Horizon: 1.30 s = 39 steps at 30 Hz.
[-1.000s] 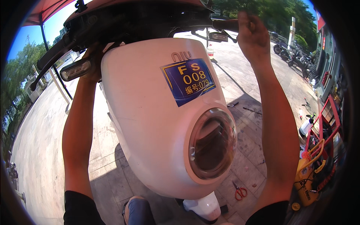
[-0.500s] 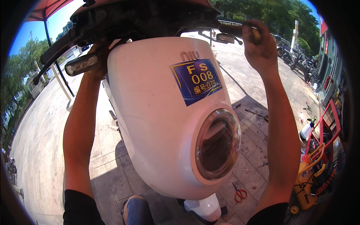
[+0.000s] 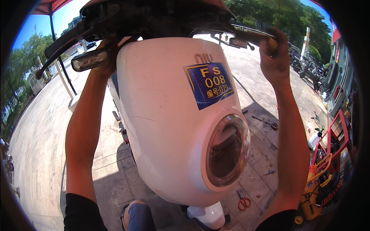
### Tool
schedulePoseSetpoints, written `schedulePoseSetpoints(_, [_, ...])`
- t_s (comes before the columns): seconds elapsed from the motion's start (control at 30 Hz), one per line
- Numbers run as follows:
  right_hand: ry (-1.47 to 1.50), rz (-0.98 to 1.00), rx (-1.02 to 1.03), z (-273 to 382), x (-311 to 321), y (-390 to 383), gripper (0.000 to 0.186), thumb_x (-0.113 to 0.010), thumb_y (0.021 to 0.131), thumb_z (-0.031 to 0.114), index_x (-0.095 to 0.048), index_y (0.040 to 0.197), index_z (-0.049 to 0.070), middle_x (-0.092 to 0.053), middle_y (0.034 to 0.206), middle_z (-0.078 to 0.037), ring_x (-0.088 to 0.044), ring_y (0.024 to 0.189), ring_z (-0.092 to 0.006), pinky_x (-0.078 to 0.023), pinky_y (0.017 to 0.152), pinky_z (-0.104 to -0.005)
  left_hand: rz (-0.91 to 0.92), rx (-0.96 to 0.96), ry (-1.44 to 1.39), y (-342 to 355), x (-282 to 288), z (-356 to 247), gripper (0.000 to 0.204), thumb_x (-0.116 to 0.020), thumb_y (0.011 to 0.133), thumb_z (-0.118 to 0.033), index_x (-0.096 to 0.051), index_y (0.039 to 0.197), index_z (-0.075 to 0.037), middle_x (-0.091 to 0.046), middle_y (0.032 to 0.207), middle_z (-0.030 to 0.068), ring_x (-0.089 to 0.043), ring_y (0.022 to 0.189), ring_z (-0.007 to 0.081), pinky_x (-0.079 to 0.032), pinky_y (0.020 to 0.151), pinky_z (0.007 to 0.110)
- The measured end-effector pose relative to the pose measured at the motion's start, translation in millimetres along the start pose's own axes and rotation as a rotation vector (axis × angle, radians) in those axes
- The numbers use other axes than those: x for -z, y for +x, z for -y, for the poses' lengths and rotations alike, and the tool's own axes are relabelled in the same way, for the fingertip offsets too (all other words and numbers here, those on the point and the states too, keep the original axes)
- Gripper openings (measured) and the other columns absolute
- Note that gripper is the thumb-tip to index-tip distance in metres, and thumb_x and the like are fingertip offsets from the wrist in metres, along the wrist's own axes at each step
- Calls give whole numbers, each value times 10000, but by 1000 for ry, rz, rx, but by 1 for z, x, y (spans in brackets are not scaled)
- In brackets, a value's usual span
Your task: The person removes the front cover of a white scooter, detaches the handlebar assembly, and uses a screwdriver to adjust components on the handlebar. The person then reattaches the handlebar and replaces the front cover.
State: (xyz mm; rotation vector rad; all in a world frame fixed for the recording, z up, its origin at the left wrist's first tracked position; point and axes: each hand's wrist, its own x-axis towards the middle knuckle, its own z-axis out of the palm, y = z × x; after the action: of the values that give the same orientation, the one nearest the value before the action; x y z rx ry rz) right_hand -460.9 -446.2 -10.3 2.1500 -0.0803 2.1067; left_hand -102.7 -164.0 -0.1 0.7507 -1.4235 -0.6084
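A white scooter front panel (image 3: 162, 115) fills the middle, with a blue sticker (image 3: 210, 86) and a round clear-covered headlight (image 3: 228, 152). At the upper left, my left hand (image 3: 106, 63) reaches up behind the turn signal (image 3: 89, 61), under the left handlebar (image 3: 63, 45); its fingers are mostly hidden by the panel and the shadow. My right hand (image 3: 276, 57) is raised at the outer end of the right handlebar (image 3: 250, 36). Its fingers are closed round a yellow-and-black handle (image 3: 273, 45), whose far part I cannot make out. A second turn signal (image 3: 238, 42) hangs beside that bar.
Red-handled scissors (image 3: 243, 202) and a dark long tool (image 3: 264, 122) lie on the paving at the right. Beyond them stand a red metal frame (image 3: 341, 131), a yellow machine (image 3: 313, 202) and a white spray bottle (image 3: 315, 138). A white fender (image 3: 208, 215) sits below the panel.
The handlebar and front panel have shifted slightly right in the view. My right hand has moved right and a little down with the handle; my left hand stays behind the turn signal.
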Motion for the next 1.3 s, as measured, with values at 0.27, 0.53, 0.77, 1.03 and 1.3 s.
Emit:
schedulePoseSetpoints(0.27, [-62, 105, -12, 10, 4, 4, 160, -602, 848, 184, -629, 911, 40, -626, 920, -128, -611, 849, -319, -494, 712, -391, -91, -115, 813, 0, -6, -5, 362, -375, 1011, -273, -498, 1280, -64, -560, 1279, 108, -541, 1158, 244, -432, 1010, 324])
schedulePoseSetpoints(0.53, [27, 156, -580, 27, 9, 22, 325, -624, 872, 347, -608, 1025, 61, -684, 952, -136, -668, 883, -292, -501, 798, -352, -165, -45, 241, 1, -24, -7, 308, -411, 1002, -192, -494, 1261, -47, -551, 1270, 153, -546, 1149, 278, -448, 1001, 332])
schedulePoseSetpoints(0.77, [65, 78, -396, 27, 6, 16, 387, -625, 892, 247, -507, 1216, 73, -667, 1017, -128, -649, 857, -219, -498, 764, -300, -27, -95, 100, 1, -13, -3, 305, -430, 998, -221, -504, 1243, -56, -553, 1263, 156, -555, 1138, 271, -462, 983, 336])
schedulePoseSetpoints(1.03, [151, 88, -71, 26, 9, 9, 385, -645, 852, 234, -488, 1144, 38, -687, 920, -137, -670, 881, -264, -511, 786, -337, -108, 25, -42, -1, -11, -4, 334, -471, 981, -255, -496, 1245, -51, -567, 1231, 154, -570, 1104, 260, -482, 956, 337])
schedulePoseSetpoints(1.3, [-65, 89, -468, 23, 6, 18, 340, -652, 841, 359, -594, 1066, 110, -689, 906, -125, -674, 859, -302, -518, 761, -361, -187, -68, 151, -1, -2, -2, 401, -467, 980, -291, -461, 1270, -14, -550, 1247, 173, -565, 1113, 272, -495, 939, 344])
